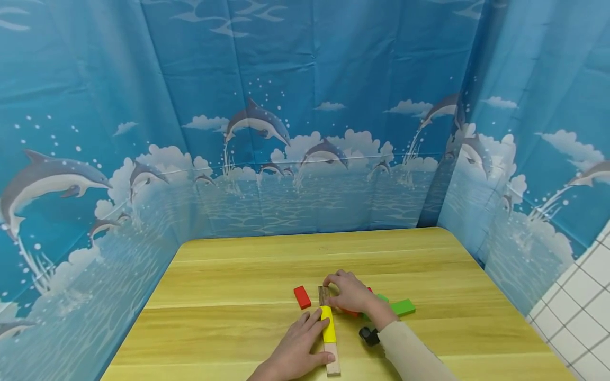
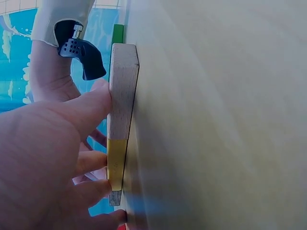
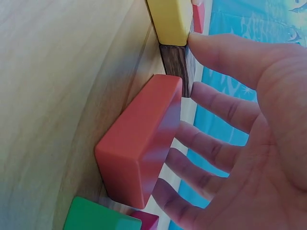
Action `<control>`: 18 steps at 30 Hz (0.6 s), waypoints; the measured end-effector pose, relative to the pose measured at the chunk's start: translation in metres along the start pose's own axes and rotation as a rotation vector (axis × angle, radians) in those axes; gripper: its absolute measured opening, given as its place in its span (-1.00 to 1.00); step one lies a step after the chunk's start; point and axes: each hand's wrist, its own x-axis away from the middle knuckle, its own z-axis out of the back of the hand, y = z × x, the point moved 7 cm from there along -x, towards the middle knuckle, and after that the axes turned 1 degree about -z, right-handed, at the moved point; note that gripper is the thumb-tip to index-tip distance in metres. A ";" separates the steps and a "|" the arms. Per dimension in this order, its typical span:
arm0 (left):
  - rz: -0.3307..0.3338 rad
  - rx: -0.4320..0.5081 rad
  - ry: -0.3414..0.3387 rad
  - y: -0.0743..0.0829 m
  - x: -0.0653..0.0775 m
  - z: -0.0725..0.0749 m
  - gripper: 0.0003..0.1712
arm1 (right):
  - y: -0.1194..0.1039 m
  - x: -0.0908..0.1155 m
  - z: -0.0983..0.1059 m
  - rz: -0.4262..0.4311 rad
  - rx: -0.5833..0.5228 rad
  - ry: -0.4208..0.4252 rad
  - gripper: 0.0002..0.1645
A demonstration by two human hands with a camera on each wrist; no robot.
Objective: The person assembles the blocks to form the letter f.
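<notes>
Head view: there, the right hand [image 1: 353,294], the nearer one, pinched the dark brown rectangular wooden block [image 1: 323,296] endwise, its long axis continuing the smooth yellow rectangular block [image 1: 329,329] up the table [image 1: 224,296]! Left wrist: the left hand [image 2: 48,158], fingers outstretched, rested on yellow and the pale rectangular wooden block [image 2: 122,93]. Right wrist: thumb at the yellow-brown joint, forefinger at brown's far end, the red rectangular block [image 3: 139,136] just beside.
</notes>
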 end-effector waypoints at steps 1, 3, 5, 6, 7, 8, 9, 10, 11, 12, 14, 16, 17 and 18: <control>-0.004 -0.004 0.002 0.000 0.000 0.000 -0.06 | 0.000 0.001 0.000 -0.001 0.002 -0.002 -0.53; -0.009 -0.014 0.002 0.001 0.000 0.000 -0.05 | -0.001 0.002 0.000 0.002 -0.006 -0.012 -0.51; -0.009 -0.015 -0.001 0.001 0.001 -0.001 -0.06 | -0.002 0.003 -0.002 0.010 -0.018 -0.024 -0.49; -0.010 -0.017 -0.001 0.001 0.002 -0.001 -0.06 | -0.003 0.004 -0.002 0.013 -0.025 -0.030 -0.47; -0.008 -0.017 -0.002 0.000 0.003 -0.002 -0.06 | -0.003 0.005 -0.003 0.016 -0.030 -0.037 -0.46; -0.007 -0.017 -0.003 0.000 0.004 -0.002 -0.06 | -0.004 0.006 -0.004 0.020 -0.034 -0.042 -0.45; -0.007 -0.015 -0.001 0.000 0.005 -0.002 -0.06 | -0.004 0.007 -0.005 0.021 -0.032 -0.045 -0.43; -0.007 -0.014 0.001 0.000 0.005 -0.002 -0.06 | -0.004 0.008 -0.006 0.022 -0.034 -0.045 -0.42; -0.005 -0.013 0.002 0.001 0.005 -0.002 -0.06 | -0.004 0.009 -0.006 0.019 -0.031 -0.046 -0.41; -0.003 -0.014 0.001 0.001 0.005 -0.002 -0.06 | -0.003 0.009 -0.006 0.018 -0.031 -0.044 -0.41; 0.004 -0.006 -0.004 0.001 0.004 -0.002 -0.07 | -0.003 0.010 -0.005 0.015 -0.030 -0.040 -0.40; 0.008 0.000 -0.007 0.001 0.002 -0.002 -0.07 | -0.003 0.011 -0.003 0.009 -0.027 -0.037 -0.40; 0.009 0.004 -0.008 0.001 0.001 -0.002 -0.08 | -0.003 0.011 -0.003 0.005 -0.027 -0.034 -0.40; 0.008 0.007 -0.007 0.001 0.001 -0.002 -0.08 | -0.003 0.011 -0.002 0.003 -0.026 -0.032 -0.40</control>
